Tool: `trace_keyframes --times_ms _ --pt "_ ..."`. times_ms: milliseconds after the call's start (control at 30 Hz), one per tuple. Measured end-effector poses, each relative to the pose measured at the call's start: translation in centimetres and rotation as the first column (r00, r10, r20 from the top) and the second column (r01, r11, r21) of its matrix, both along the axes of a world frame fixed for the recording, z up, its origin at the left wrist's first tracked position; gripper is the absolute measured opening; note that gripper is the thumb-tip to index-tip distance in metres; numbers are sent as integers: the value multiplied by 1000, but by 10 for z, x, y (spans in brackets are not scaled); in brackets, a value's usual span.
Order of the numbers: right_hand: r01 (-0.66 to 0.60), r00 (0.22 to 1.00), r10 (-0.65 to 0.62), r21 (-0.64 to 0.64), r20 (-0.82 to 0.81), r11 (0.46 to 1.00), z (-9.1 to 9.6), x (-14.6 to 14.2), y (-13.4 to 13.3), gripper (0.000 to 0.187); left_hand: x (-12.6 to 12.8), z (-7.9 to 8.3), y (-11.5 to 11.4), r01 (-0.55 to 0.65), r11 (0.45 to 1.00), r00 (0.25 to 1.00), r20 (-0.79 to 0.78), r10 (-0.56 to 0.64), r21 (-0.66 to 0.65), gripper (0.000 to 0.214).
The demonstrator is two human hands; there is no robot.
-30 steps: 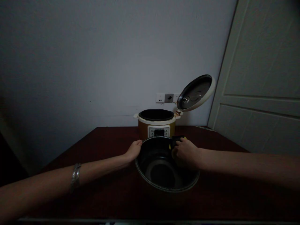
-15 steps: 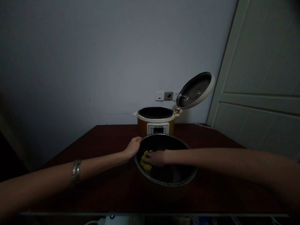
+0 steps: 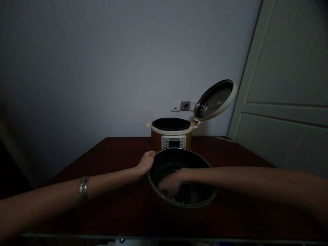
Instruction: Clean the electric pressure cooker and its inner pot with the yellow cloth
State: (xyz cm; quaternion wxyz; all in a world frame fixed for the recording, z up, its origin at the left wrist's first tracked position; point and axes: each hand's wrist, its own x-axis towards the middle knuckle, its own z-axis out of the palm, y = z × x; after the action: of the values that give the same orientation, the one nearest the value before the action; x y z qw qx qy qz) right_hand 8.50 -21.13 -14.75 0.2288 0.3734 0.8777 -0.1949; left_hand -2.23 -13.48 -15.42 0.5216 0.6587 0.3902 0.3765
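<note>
A dark inner pot (image 3: pixel 197 160) with a metal rim stands on the dark red table (image 3: pixel 115 153) in front of me. My left hand (image 3: pixel 146 163) grips its left rim, fingers curled over the edge. My right hand (image 3: pixel 170 184) reaches down inside the pot near its front left wall, fingers closed and pressed down. The yellow sponge it held earlier is hidden under the hand. Behind the pot stands an orange rice cooker (image 3: pixel 171 136) with its lid (image 3: pixel 214 100) swung open to the right.
A wall with a socket strip (image 3: pixel 182 105) runs behind the table. A white door (image 3: pixel 287 95) stands at the right. I wear a silver bracelet (image 3: pixel 82 190) on my left wrist. The room is dim.
My right hand went from the pot's far right rim across to the left inside, then lower toward the front wall; the yellow sponge is no longer visible. My left hand stayed on the rim.
</note>
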Motion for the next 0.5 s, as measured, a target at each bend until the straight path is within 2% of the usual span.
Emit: trace_keyframes --times_ms 33,100,167,233,333,400,500 --pt "9 999 -11 58 32 998 4 -2 8 25 0 0 0 2 1000 1000 -4 -2 8 15" --pt "55 988 -69 96 141 994 11 6 23 29 -1 0 1 16 1000 1000 -13 -16 10 16" --pt "111 959 -127 74 253 991 12 23 33 19 -2 -2 4 27 1000 999 -26 -27 6 17" --pt "165 924 -157 6 348 986 8 41 33 7 -2 -5 6 23 1000 999 -28 -22 15 19" --pt "234 889 -141 -167 436 958 -5 54 14 10 -1 -8 8 22 1000 1000 -5 -22 23 21" --pt "242 920 -115 -313 375 918 -10 51 -2 17 -1 -7 5 22 1000 1000 13 -22 9 22" --pt "188 982 -174 -430 72 883 4 44 -17 25 -2 -2 -2 50 995 998 49 -46 -87 18"
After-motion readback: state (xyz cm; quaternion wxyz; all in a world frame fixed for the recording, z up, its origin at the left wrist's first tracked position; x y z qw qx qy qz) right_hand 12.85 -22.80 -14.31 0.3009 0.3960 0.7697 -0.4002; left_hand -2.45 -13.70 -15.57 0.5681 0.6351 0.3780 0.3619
